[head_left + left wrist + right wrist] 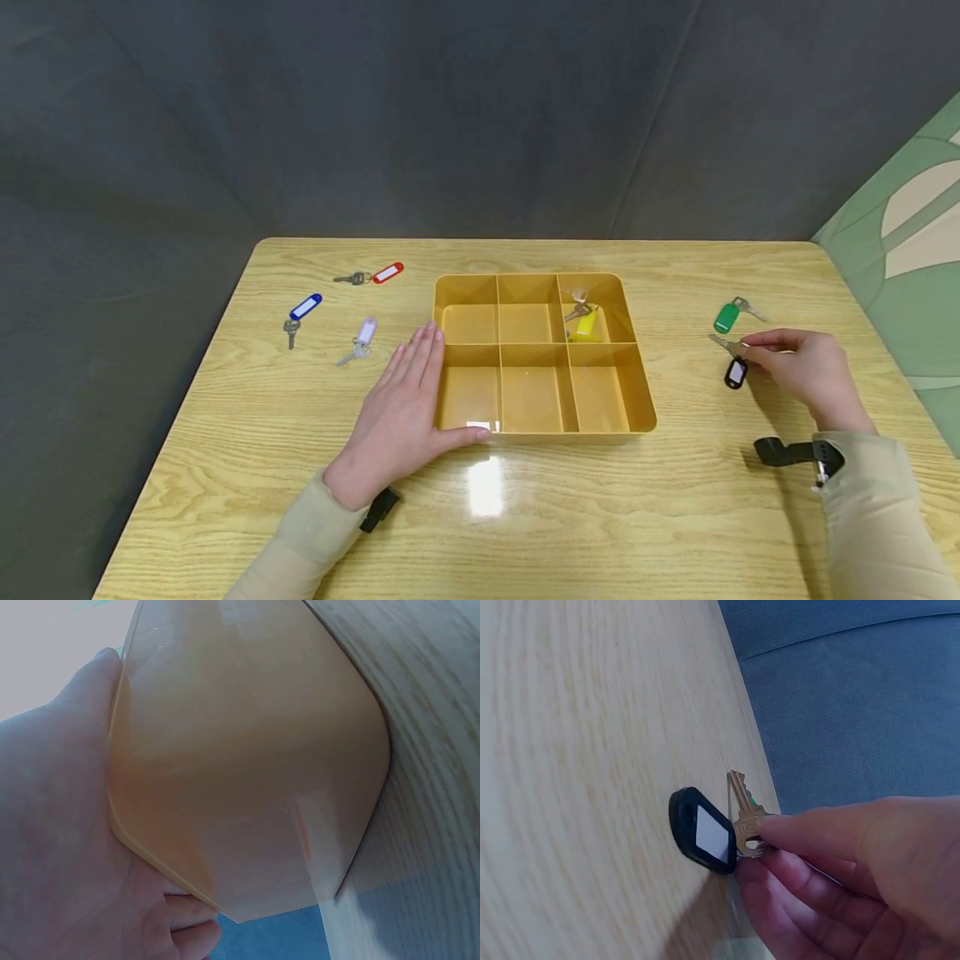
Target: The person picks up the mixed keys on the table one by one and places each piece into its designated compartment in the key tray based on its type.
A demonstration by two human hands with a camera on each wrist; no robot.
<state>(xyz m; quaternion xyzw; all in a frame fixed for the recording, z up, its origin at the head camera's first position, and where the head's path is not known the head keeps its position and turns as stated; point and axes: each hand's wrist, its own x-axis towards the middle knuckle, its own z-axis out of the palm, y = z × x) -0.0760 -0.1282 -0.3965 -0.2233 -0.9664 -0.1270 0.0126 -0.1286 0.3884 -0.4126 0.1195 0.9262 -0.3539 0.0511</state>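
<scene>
In the head view, my left hand (pixel 397 417) rests along the left side and front-left corner of a yellow-orange tray (pixel 501 342) with several compartments. Its fingers lie straight against the wall, and the thumb touches the front rim. The left wrist view shows the palm against the tray's outer wall (pixel 247 765). At the right, my right hand (pixel 806 371) pinches a key (pixel 748 825) by its head between thumb and fingers. A black key tag (pixel 737 373) hangs from that key. A key with a yellow tag (pixel 587 325) lies in the tray's back right compartment.
A key with a green tag (pixel 726 317) lies just behind my right hand. Left of the tray lie keys with a red tag (pixel 387 272), a blue tag (pixel 306 307) and a pale lilac tag (pixel 367 331). A dark fabric panel (pixel 450 125) stands behind the wooden table (pixel 570 517).
</scene>
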